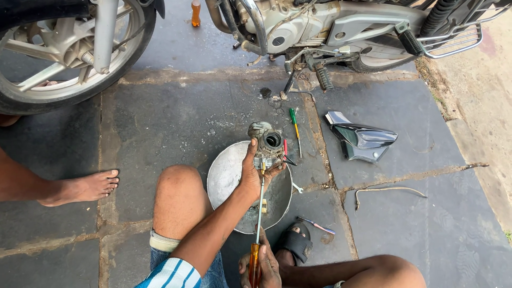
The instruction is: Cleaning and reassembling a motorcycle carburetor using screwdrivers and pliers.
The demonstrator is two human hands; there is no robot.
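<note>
The left hand (250, 178) has its grip clamped around the carburetor (268, 145), a heavy, rigid, probably oily metal part; the right hand (261, 266) is closed on the long screwdriver (259, 224) by its orange handle.

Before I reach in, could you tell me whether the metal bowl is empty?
Cannot tell: the left hand and carburetor cover part of the metal bowl.
</note>
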